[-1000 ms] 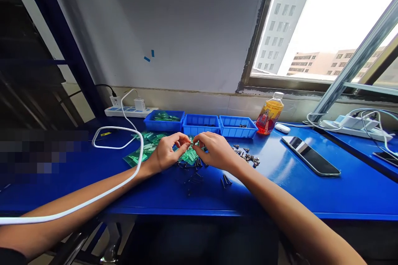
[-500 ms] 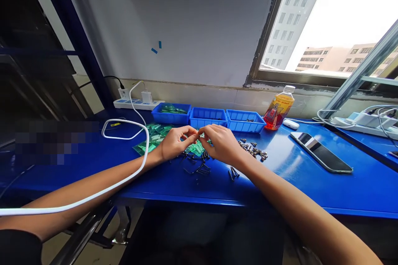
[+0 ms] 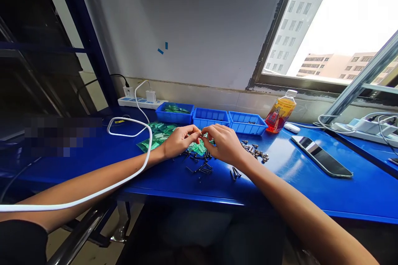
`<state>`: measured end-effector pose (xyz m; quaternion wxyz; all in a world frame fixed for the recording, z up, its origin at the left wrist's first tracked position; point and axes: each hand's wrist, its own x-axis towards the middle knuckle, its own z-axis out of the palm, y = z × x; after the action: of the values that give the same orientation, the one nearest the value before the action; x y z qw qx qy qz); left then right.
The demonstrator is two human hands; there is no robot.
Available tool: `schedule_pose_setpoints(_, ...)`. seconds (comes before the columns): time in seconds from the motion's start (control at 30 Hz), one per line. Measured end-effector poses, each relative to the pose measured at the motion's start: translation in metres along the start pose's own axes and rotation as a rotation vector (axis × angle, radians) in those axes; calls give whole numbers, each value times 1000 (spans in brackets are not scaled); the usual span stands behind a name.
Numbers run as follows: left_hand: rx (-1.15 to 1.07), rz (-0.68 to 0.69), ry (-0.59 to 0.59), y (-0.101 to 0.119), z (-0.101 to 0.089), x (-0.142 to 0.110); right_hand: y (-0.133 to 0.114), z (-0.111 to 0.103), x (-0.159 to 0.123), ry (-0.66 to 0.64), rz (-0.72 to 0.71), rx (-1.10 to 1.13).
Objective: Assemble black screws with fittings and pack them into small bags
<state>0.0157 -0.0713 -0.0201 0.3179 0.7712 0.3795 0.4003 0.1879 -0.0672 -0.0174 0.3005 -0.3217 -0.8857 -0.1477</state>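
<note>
My left hand (image 3: 180, 142) and my right hand (image 3: 226, 145) meet fingertip to fingertip above the table. Both are closed in a pinch around something small that I cannot make out. Beneath and behind them lie green plastic packets (image 3: 159, 132), partly covered by my hands. Long dark screws (image 3: 205, 168) are scattered just in front of my fingers, and a few more screws (image 3: 235, 173) lie apart below my right wrist. Right of that wrist is a pile of short metal screws (image 3: 259, 155).
Behind my hands stand a blue bin (image 3: 174, 118) with green packets, a middle bin (image 3: 211, 123) and a right bin (image 3: 248, 129) holding small dark pieces. A drink bottle (image 3: 281, 112) and a phone (image 3: 321, 156) are rightward. A white cable (image 3: 118, 184) crosses my left forearm.
The view has shifted, so the table and everything on it appear further right. Both hands keep their pinch at the same spot over the packets, with only slight finger movement.
</note>
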Motion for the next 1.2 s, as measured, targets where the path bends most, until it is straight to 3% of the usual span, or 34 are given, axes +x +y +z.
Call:
schedule_pose_setpoints(0.53,-135,-72,-19,-6,-4,6,1,4,-1,60,-25,-49)
schedule_pose_setpoints(1.2,17,36,-37,-7,-4,2,-4,1,-1,47,-27,-32)
